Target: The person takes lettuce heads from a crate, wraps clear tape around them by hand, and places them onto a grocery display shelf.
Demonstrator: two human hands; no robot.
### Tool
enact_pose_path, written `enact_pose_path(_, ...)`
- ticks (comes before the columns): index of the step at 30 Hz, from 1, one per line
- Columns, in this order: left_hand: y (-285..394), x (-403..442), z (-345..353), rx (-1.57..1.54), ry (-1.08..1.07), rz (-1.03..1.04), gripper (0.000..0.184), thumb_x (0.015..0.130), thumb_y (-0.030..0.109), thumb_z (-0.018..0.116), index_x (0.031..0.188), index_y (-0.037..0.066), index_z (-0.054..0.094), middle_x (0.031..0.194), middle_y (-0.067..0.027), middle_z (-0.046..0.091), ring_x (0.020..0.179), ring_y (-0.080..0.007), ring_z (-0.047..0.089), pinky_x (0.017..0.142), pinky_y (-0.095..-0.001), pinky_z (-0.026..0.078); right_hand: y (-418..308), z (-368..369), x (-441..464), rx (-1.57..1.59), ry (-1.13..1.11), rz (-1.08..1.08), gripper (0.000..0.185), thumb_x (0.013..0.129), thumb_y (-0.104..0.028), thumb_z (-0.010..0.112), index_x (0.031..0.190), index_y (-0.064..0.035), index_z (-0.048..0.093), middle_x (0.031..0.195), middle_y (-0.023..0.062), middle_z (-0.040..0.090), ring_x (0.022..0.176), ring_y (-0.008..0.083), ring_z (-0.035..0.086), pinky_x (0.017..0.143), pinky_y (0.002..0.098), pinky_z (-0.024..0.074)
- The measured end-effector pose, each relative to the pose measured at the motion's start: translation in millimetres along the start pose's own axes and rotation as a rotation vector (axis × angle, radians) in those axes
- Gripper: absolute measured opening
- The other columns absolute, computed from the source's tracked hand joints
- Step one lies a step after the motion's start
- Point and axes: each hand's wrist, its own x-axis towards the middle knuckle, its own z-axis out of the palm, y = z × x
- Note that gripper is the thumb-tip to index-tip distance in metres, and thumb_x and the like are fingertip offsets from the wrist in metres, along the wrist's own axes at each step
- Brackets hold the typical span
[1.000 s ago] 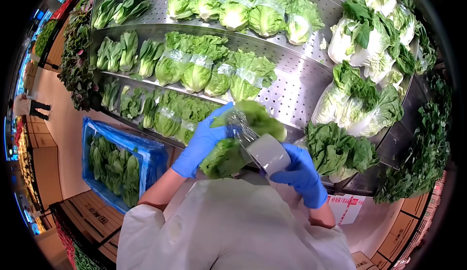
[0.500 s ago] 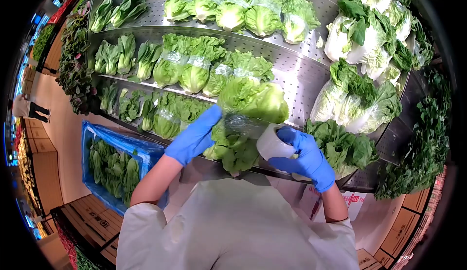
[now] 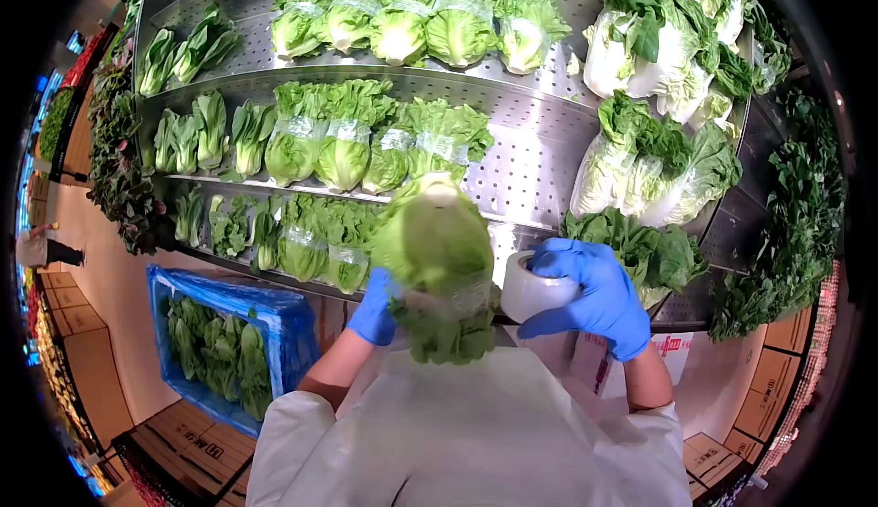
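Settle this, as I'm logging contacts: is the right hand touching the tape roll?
Touching. The head view shows the right hand gripping the tape roll, its gloved fingers hooked over the upper rim.

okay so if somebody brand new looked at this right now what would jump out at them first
Probably the lettuce held up front and center, with the blue-gloved left hand at its side. Next, the white roll in the equally blue right hand. Then the crate lined with bright blue plastic, low on the left.
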Motion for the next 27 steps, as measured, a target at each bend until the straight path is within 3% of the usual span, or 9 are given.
enact_pose_path(10,-2,-6,29,-0.107,-0.124,-0.151,0.04,0.092,0.017,0.038,0.129,0.006,0.031,0.125,-0.0097,0.042,0.109,-0.0212,0.046,0.09,-0.0333,0.043,-1,18,-6,0.159,0.176,-0.027,0.032,0.056,-0.007,0.075,0.083,-0.0059,0.058,0.075,0.0088,0.058,0.06,0.028,0.057,0.055,0.0322,0.0462)
enact_pose_path(13,1,-20,26,-0.146,-0.11,-0.185,0.041,0.092,0.019,0.037,0.13,0.006,0.029,0.126,-0.0095,0.04,0.11,-0.0211,0.045,0.091,-0.0337,0.042,8,21,-3,0.196,0.137,-0.032,0.026,0.061,-0.013,0.074,0.08,-0.0043,0.059,0.071,0.0094,0.058,0.059,0.0283,0.056,0.054,0.0319,0.0452)
enact_pose_path(15,3,-32,21,-0.196,-0.079,-0.214,0.042,0.092,0.02,0.036,0.131,0.007,0.028,0.127,-0.0093,0.04,0.111,-0.021,0.044,0.092,-0.034,0.041,15,23,5,0.046,0.027,0.161,0.022,0.067,-0.02,0.07,0.076,-0.0026,0.059,0.065,0.0106,0.056,0.058,0.0276,0.056,0.055,0.0304,0.0448)
enact_pose_path(16,2,-35,19,-0.226,-0.068,-0.217,0.042,0.093,0.021,0.036,0.132,0.007,0.028,0.128,-0.0093,0.039,0.112,-0.021,0.044,0.092,-0.0341,0.041,26,28,9,0.223,-0.025,0.251,0.024,0.071,-0.025,0.067,0.076,-0.0022,0.061,0.062,0.0104,0.057,0.055,0.0199,0.056,0.055,0.0296,0.0441)
enact_pose_path(19,-14,-15,11,-0.381,-0.089,-0.116,0.049,0.09,0.031,0.043,0.13,0.006,0.03,0.129,-0.0113,0.038,0.114,-0.0247,0.042,0.092,-0.0384,0.04,44,38,14,0.249,0.005,0.506,0.032,0.07,-0.029,0.069,0.09,-0.0035,0.064,0.073,0.0116,0.063,0.063,0.0094,0.054,0.06,0.0274,0.0458)
enact_pose_path(21,-33,-5,0,-0.472,-0.169,-0.148,0.05,0.09,0.032,0.043,0.13,0.005,0.029,0.129,-0.0116,0.037,0.114,-0.0244,0.041,0.092,-0.0392,0.039,82,52,19,0.391,-0.124,0.482,0.039,0.072,-0.033,0.067,0.095,-0.0025,0.062,0.079,0.0139,0.064,0.066,0.0143,0.058,0.062,0.0296,0.0464)
enact_pose_path(23,-71,12,-28,-0.691,-0.296,-0.23,0.052,0.09,0.033,0.042,0.132,0.005,0.027,0.131,-0.0111,0.035,0.115,-0.0237,0.04,0.094,-0.0401,0.037,99,54,29,-0.134,-0.297,0.204,0.032,0.075,-0.037,0.056,0.088,-0.0089,0.062,0.078,0.0149,0.062,0.064,0.0301,0.06,0.058,0.0369,0.0473)
enact_pose_path(25,-70,16,-28,-0.692,-0.311,-0.23,0.051,0.089,0.032,0.043,0.13,0.006,0.029,0.128,-0.0111,0.036,0.113,-0.0231,0.041,0.093,-0.0388,0.037,108,66,28,-0.541,-0.518,0.233,0.025,0.074,-0.034,0.054,0.085,-0.0124,0.062,0.074,0.0139,0.061,0.068,0.0303,0.059,0.061,0.0369,0.0477)
enact_pose_path(27,-43,14,-19,-0.601,-0.326,-0.238,0.049,0.089,0.031,0.043,0.129,0.006,0.031,0.126,-0.0111,0.038,0.111,-0.0224,0.042,0.093,-0.0375,0.037,155,84,23,-0.5,-0.492,0.271,0.024,0.073,-0.034,0.053,0.081,-0.0132,0.062,0.07,0.013,0.059,0.069,0.0299,0.058,0.062,0.0377,0.0471)
